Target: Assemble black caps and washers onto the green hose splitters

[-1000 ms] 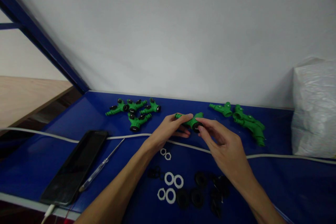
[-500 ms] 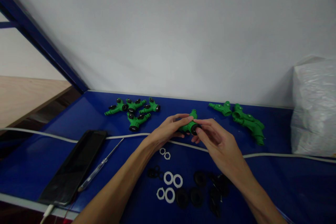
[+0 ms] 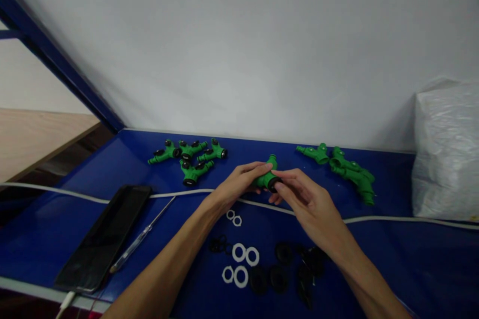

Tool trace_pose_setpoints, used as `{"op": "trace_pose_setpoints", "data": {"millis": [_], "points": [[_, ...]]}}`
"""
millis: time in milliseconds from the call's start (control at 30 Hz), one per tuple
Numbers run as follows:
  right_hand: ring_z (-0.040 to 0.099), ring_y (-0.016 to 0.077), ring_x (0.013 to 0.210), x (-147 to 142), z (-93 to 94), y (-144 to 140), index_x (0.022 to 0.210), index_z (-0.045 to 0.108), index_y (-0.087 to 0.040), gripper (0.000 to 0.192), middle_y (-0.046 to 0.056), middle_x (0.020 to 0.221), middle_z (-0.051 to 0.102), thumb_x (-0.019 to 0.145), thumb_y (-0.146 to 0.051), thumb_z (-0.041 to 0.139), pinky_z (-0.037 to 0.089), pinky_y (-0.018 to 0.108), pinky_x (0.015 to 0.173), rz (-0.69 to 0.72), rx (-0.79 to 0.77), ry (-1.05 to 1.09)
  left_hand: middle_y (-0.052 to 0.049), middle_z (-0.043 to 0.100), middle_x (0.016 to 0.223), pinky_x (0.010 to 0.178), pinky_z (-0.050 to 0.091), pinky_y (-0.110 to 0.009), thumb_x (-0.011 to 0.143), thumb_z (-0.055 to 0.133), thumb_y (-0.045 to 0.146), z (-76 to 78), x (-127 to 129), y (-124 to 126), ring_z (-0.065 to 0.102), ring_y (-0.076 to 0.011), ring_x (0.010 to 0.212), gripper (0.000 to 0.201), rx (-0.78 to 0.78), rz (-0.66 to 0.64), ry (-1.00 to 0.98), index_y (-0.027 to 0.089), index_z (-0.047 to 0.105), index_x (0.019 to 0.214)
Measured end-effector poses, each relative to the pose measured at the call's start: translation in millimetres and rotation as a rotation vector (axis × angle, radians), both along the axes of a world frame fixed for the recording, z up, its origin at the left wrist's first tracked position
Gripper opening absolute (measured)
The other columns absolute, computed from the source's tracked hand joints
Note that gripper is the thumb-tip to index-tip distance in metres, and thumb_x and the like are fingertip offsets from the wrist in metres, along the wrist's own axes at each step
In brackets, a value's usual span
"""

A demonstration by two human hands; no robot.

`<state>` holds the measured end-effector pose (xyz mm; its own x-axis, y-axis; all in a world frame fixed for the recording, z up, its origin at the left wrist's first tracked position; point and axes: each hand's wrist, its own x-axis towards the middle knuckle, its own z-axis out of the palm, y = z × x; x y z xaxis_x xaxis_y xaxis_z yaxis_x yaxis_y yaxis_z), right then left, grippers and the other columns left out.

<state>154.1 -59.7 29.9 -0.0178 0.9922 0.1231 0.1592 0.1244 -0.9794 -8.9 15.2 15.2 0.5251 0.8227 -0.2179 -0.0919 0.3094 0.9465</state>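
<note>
Fingers of both my hands meet on one green fitting (image 3: 268, 178), held just above the blue counter (image 3: 374, 254) near its middle. My left hand (image 3: 239, 187) has its grip clamped around the body of the fitting. My right hand (image 3: 307, 202) pinches the black ring at the fitting's near end, thumb and fingertips closed on it. A white cable (image 3: 392, 220) runs across the counter beneath both hands. Finished green fittings with black caps (image 3: 190, 157) lie in a group to the left rear; bare green fittings (image 3: 348, 169) lie to the right rear. White rings (image 3: 239, 259) and black rings (image 3: 292, 269) lie loose on the counter between my forearms. A phone (image 3: 103, 239) and a screwdriver (image 3: 144, 234) lie at the left. A white plastic bag (image 3: 447, 152) stands at the right edge
</note>
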Motion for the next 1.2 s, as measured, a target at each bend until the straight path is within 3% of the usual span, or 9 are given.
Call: {"op": "trace_pose_setpoints", "data": {"millis": [200,600,867,1067,1200], "points": [[0.07,0.0155,0.073,0.3,-2.5,-0.5,0.105,0.067,-0.025,0.02,0.0,0.083,0.072,0.093,-0.042,0.068,0.058,0.03,0.074,0.011,-0.058,0.057,-0.003,0.066,0.087,0.065,0.042,-0.025,0.081,0.072,0.057,0.0,1.4,-1.8,0.058,-0.0145,0.078,0.044,0.019,-0.016,-0.006,0.017,0.075,0.1],[0.068,0.015,0.07,2.9,-3.0,1.9,0.099,0.068,-0.023,0.02,0.001,0.083,0.071,0.089,-0.039,0.072,0.059,0.029,0.07,-0.008,-0.003,0.085,-0.003,0.065,0.088,0.067,0.043,-0.025,0.08,0.073,0.057,-4.2,6.8,-0.7,0.058,-0.0141,0.079,0.049,0.084,0.008,-0.004,0.016,0.074,0.107],[0.069,0.0136,0.076,-3.0,0.4,-2.1,0.112,0.067,-0.024,0.024,-0.001,0.082,0.07,0.093,-0.038,0.069,0.059,0.028,0.076,0.053,-0.055,0.122,-0.001,0.064,0.078,0.06,0.042,-0.024,0.086,0.065,0.056,-1.2,4.6,-2.6,0.057,-0.0131,0.07,0.043,0.085,0.039,0.007,0.014,0.072,0.092],[0.069,0.0127,0.077,-6.5,1.7,-4.3,0.113,0.065,-0.025,0.024,-0.001,0.084,0.07,0.094,-0.038,0.068,0.059,0.027,0.077,0.093,-0.056,0.148,0.001,0.063,0.062,0.055,0.04,-0.025,0.093,0.054,0.052,2.3,3.0,-2.5,0.056,-0.0119,0.055,0.043,0.111,-0.039,0.097,0.015,0.068,0.08],[0.068,0.0128,0.072,-6.0,0.4,-2.9,0.107,0.066,-0.022,0.021,-0.001,0.08,0.07,0.093,-0.039,0.068,0.057,0.026,0.072,0.045,-0.072,0.137,0.0,0.065,0.064,0.054,0.041,-0.025,0.093,0.052,0.054,0.3,3.3,-1.2,0.06,-0.0135,0.056,0.044,0.138,-0.044,0.19,0.015,0.07,0.086]]}}
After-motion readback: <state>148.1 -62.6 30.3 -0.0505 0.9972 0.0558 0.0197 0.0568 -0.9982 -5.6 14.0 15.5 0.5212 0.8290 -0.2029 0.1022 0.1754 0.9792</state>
